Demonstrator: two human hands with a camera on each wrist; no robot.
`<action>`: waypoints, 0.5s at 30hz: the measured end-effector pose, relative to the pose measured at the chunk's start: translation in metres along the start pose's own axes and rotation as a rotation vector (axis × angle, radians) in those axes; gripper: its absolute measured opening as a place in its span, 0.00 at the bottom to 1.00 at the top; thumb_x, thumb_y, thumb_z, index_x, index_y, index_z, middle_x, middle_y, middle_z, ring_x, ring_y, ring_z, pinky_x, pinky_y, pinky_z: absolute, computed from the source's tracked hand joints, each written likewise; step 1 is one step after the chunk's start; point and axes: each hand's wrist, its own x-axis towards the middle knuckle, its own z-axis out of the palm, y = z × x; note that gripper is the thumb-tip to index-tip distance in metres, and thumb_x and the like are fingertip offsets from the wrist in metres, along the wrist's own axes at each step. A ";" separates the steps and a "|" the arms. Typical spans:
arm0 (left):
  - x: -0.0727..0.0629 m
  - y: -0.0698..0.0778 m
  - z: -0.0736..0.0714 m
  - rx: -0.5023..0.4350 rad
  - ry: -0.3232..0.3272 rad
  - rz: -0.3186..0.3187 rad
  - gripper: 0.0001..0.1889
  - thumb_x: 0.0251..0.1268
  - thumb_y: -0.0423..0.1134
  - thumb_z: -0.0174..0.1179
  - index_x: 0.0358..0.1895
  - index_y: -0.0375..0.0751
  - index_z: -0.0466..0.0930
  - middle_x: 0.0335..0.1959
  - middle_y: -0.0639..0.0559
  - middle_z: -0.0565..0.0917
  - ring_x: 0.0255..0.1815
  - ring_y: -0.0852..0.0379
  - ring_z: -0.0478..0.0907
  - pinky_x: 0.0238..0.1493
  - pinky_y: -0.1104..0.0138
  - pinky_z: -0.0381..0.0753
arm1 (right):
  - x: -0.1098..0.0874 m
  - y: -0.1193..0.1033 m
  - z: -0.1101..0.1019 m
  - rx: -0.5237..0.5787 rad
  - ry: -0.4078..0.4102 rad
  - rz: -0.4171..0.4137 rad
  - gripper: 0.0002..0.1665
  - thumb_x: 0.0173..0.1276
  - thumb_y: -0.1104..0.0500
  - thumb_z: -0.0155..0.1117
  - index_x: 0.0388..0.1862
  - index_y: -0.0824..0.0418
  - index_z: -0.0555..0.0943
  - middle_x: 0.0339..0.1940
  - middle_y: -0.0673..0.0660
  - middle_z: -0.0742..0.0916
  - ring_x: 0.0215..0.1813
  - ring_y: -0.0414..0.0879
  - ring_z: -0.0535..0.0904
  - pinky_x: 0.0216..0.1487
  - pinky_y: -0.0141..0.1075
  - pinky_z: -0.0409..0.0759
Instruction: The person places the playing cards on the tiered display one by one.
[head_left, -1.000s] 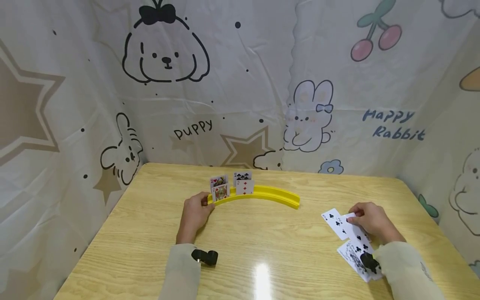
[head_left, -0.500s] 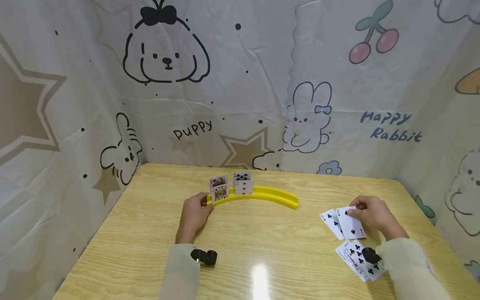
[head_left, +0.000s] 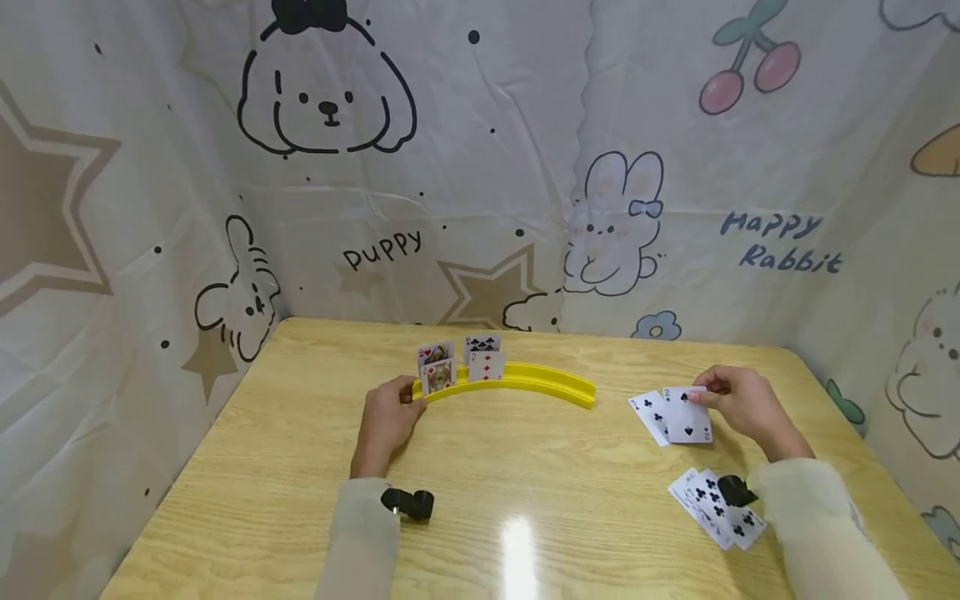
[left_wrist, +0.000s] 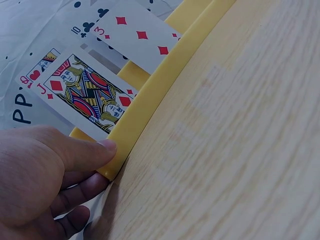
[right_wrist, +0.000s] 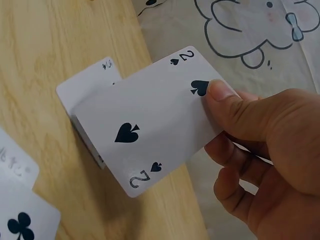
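My left hand [head_left: 387, 421] grips the left end of a curved yellow card holder [head_left: 551, 381], thumb on its front wall in the left wrist view. Upright in the holder stand a jack of diamonds [left_wrist: 90, 92], a queen of hearts [left_wrist: 47, 60] behind it, a three of diamonds [left_wrist: 137, 37] and a ten of clubs [left_wrist: 82, 30] partly hidden behind that. At the right, my right hand [head_left: 746, 408] pinches a two of spades [right_wrist: 140, 120] by one edge, thumb on its face. The spade card hangs above the table and overlaps a clubs card [head_left: 649, 415].
Several fanned playing cards [head_left: 708, 508], clubs among them, lie on the wooden table [head_left: 547, 467] near my right wrist, partly covered by the wrist camera [head_left: 737, 491]. A printed cloth [head_left: 480, 167] hangs behind the table.
My right hand has drawn the two of spades off the lower fanned cards and moved it away from me, slightly left. My left hand keeps its grip on the holder.
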 end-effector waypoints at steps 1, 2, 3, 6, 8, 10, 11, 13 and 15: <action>0.000 0.001 -0.001 -0.001 0.001 0.002 0.20 0.62 0.32 0.70 0.57 0.32 0.82 0.44 0.42 0.85 0.46 0.49 0.81 0.48 0.56 0.81 | 0.000 -0.002 0.000 0.002 0.009 -0.006 0.08 0.68 0.63 0.70 0.39 0.67 0.82 0.33 0.58 0.82 0.35 0.52 0.74 0.34 0.41 0.73; 0.001 0.001 -0.001 0.000 0.002 0.004 0.20 0.63 0.32 0.70 0.57 0.32 0.82 0.44 0.41 0.85 0.46 0.49 0.81 0.49 0.56 0.81 | 0.001 -0.004 -0.001 0.003 0.017 -0.012 0.08 0.68 0.63 0.70 0.39 0.67 0.82 0.33 0.58 0.82 0.35 0.52 0.74 0.34 0.41 0.73; 0.001 0.001 -0.001 0.000 0.003 0.006 0.20 0.62 0.32 0.70 0.57 0.32 0.82 0.44 0.41 0.85 0.46 0.49 0.81 0.49 0.56 0.81 | 0.001 -0.006 -0.002 0.002 0.023 -0.019 0.08 0.68 0.63 0.70 0.39 0.67 0.82 0.33 0.58 0.82 0.35 0.52 0.73 0.34 0.41 0.72; 0.001 0.001 -0.002 0.002 0.003 0.009 0.19 0.62 0.32 0.70 0.56 0.32 0.82 0.44 0.41 0.85 0.46 0.49 0.81 0.49 0.56 0.81 | 0.000 -0.012 -0.004 0.001 0.044 -0.032 0.08 0.69 0.61 0.69 0.39 0.66 0.82 0.33 0.57 0.82 0.35 0.52 0.73 0.33 0.41 0.71; 0.001 0.001 -0.002 -0.001 0.002 0.006 0.19 0.62 0.31 0.70 0.57 0.32 0.82 0.44 0.41 0.85 0.46 0.49 0.81 0.49 0.56 0.81 | 0.000 -0.016 -0.005 0.004 0.054 -0.035 0.08 0.71 0.59 0.68 0.40 0.65 0.82 0.34 0.58 0.82 0.36 0.53 0.73 0.34 0.42 0.71; 0.001 0.001 -0.002 -0.005 0.000 -0.001 0.20 0.62 0.32 0.70 0.57 0.32 0.82 0.44 0.41 0.85 0.46 0.49 0.81 0.49 0.56 0.81 | 0.000 -0.021 -0.005 0.011 0.067 -0.035 0.09 0.72 0.58 0.67 0.40 0.65 0.82 0.35 0.59 0.83 0.37 0.53 0.73 0.34 0.42 0.71; 0.001 0.001 -0.001 -0.006 -0.002 -0.003 0.20 0.62 0.32 0.70 0.57 0.32 0.82 0.44 0.41 0.85 0.46 0.49 0.81 0.49 0.56 0.81 | 0.000 -0.023 -0.005 0.017 0.075 -0.036 0.09 0.72 0.58 0.66 0.40 0.64 0.82 0.36 0.59 0.83 0.37 0.53 0.73 0.34 0.42 0.71; 0.000 0.001 -0.001 -0.005 -0.003 -0.003 0.20 0.63 0.32 0.70 0.57 0.32 0.82 0.45 0.41 0.85 0.46 0.49 0.81 0.49 0.56 0.81 | 0.001 -0.028 -0.004 0.030 0.091 -0.035 0.09 0.72 0.57 0.66 0.40 0.64 0.82 0.36 0.59 0.83 0.38 0.54 0.73 0.35 0.42 0.71; 0.000 0.001 -0.001 -0.002 -0.003 -0.004 0.20 0.63 0.32 0.70 0.57 0.32 0.82 0.44 0.41 0.85 0.46 0.49 0.81 0.49 0.56 0.81 | 0.002 -0.032 -0.002 0.044 0.109 -0.040 0.09 0.72 0.58 0.66 0.39 0.64 0.82 0.37 0.60 0.84 0.38 0.54 0.74 0.35 0.42 0.72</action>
